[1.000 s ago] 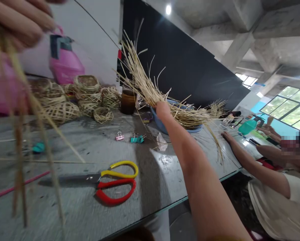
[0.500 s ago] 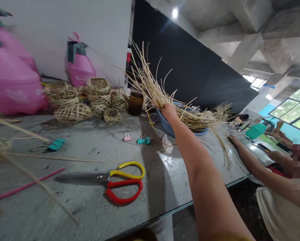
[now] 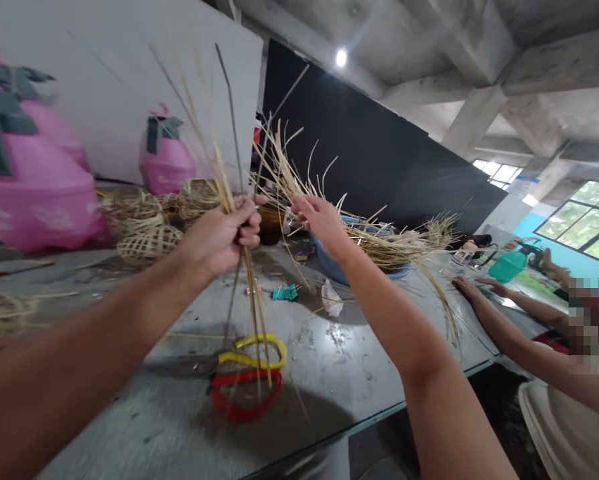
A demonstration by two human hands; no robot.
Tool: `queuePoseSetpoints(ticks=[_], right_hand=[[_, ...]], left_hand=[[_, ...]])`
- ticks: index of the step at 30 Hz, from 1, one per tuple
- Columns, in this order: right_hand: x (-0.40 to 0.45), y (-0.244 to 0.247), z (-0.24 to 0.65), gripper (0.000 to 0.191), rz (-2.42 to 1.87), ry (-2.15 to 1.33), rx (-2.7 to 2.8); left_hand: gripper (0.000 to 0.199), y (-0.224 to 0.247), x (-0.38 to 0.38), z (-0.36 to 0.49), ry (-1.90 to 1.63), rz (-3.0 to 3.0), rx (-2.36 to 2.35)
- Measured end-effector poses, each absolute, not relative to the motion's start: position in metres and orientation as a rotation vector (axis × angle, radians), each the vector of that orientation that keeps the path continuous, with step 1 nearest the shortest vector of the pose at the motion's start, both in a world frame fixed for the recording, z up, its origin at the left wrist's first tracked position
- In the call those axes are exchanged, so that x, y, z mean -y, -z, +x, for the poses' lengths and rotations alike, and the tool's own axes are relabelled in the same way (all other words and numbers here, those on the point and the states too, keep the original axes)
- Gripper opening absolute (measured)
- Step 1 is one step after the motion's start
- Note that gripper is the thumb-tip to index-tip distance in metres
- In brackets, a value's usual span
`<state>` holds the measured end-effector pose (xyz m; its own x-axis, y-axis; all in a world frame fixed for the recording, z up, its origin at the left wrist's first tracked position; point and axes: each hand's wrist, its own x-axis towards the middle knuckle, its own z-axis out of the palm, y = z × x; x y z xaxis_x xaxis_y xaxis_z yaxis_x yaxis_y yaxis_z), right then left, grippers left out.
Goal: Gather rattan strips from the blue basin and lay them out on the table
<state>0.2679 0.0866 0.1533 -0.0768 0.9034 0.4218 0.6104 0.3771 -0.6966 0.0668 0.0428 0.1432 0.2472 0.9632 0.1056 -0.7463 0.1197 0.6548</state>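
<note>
My left hand is closed around a few thin bamboo strips, which stand nearly upright and stick out above and below the fist. My right hand has its fingers bent together at the left end of a large bundle of bamboo strips. What exactly lies between those fingertips is partly hidden. The bundle rests in a blue basin. Below my left hand, scissors with one red and one yellow handle lie on the table, behind the strips' lower ends.
Woven baskets and pink spray bottles line the wall. Teal binder clips and a crumpled white scrap lie on the grey table. At right, a person's hand rests near a green spray bottle.
My left hand has come into view from the left, holding a few strips over the scissors. My right hand has shifted slightly left along the bundle.
</note>
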Motion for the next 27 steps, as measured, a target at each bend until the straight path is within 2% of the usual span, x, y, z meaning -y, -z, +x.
queuePoseSetpoints(ticks=[2,5,8,11,14,22,27], right_hand=[[-0.081,-0.156,0.253,0.027,-1.244,-0.588,1.741],[-0.077,-0.156,0.238,0.012,-1.187,-0.719,1.651],[-0.075,-0.152,0.235,0.018,-1.161,-0.812,1.577],[-0.070,-0.152,0.239,0.022,-1.152,-0.900,1.591],[-0.060,-0.153,0.252,0.018,-1.118,-0.971,1.684],[-0.028,-0.138,0.305,0.017,-1.227,-0.879,1.878],[-0.008,-0.116,0.305,0.018,-1.210,-0.865,1.907]], left_hand=[[0.028,-0.133,-0.040,0.086,-1.237,0.733,-0.458],[0.024,-0.122,-0.033,0.104,-1.197,0.748,-0.517],[0.018,-0.114,-0.027,0.105,-1.188,0.717,-0.546],[0.026,-0.109,-0.023,0.091,-1.223,0.604,-0.602],[0.029,-0.105,-0.021,0.070,-1.257,0.487,-0.625],[0.029,-0.086,-0.019,0.037,-1.296,0.413,-0.539],[0.036,-0.084,-0.020,0.032,-1.330,0.384,-0.552]])
